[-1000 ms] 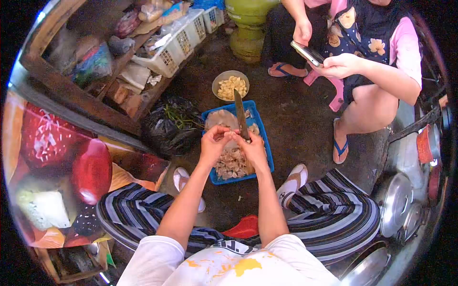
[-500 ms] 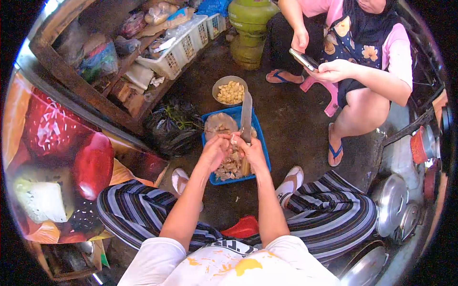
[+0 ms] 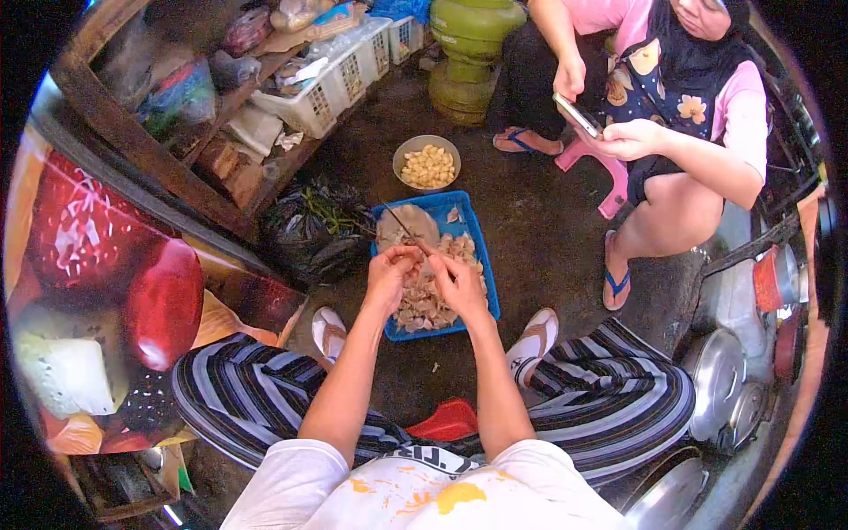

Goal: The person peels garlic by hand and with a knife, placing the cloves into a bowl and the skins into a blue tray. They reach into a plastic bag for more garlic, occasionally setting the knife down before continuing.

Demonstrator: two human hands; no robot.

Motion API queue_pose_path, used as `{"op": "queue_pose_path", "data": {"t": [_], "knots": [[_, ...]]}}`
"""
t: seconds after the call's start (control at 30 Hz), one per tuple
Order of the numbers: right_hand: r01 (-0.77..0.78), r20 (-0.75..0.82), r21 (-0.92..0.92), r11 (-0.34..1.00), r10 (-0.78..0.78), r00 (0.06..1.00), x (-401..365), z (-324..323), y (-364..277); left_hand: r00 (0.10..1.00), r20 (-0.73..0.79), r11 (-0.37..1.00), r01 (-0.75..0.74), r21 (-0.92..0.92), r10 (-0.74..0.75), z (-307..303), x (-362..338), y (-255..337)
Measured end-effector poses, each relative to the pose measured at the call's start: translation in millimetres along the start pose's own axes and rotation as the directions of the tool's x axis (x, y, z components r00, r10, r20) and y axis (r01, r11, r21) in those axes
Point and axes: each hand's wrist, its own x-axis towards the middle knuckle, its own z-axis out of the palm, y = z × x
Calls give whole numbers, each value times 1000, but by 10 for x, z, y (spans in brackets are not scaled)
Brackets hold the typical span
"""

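Observation:
Over the blue tray (image 3: 488, 281), my two hands are close together. My right hand (image 3: 461, 284) grips a knife (image 3: 405, 227), whose blade points up and to the left and shows nearly edge-on. The fingers of my left hand (image 3: 389, 279) are pinched near the blade, on what looks like a garlic clove, mostly hidden by the fingertips. Papery garlic skins (image 3: 433, 311) and cloves cover much of the tray, and a round pale item (image 3: 409, 221) lies in its far left part. Just beyond is a bowl (image 3: 399, 176) of peeled garlic cloves (image 3: 428, 168).
A black plastic bag (image 3: 305, 252) with green stalks lies left of the tray. White baskets (image 3: 309, 113) line a wooden shelf, near green gas cylinders (image 3: 464, 53). At right, a person (image 3: 698, 132) sits holding a phone (image 3: 579, 117). Pot lids (image 3: 720, 384) stand at lower right.
The knife has swung from pointing away, its broad face showing, to leaning left across the tray. My right hand has turned with it. The other person's phone has shifted slightly right.

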Motion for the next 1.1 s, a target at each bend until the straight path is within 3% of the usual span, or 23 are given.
{"op": "queue_pose_path", "data": {"t": [0.23,0.4,0.47,0.6,0.73,0.83,0.93,1.03,1.1], "knots": [[-90,53,-59,994,93,994,-12,-48,-122,999,-30,993,-34,112,38,0,10,24],[120,-83,4,993,-119,989,-10,80,39,995,-27,981,-88,175,94,-6,11,31],[111,-108,45,993,-105,989,-6,138,85,993,-34,971,-104,216,114,-13,25,11],[23,-128,237,971,7,992,11,239,186,987,-45,940,-131,314,153,6,3,-8],[-196,-18,444,874,228,974,7,218,228,985,-42,900,-137,413,169,39,-23,3],[-328,63,527,784,349,935,33,121,165,993,54,907,-122,403,109,-16,25,22],[-377,45,529,760,418,907,13,86,113,937,120,635,-313,706,328,31,24,5],[-306,-52,448,840,365,929,26,198,190,703,378,154,-567,809,602,108,7,-29],[-226,-126,373,900,290,949,19,266,187,780,310,138,-447,884,543,201,-44,-101]]}}
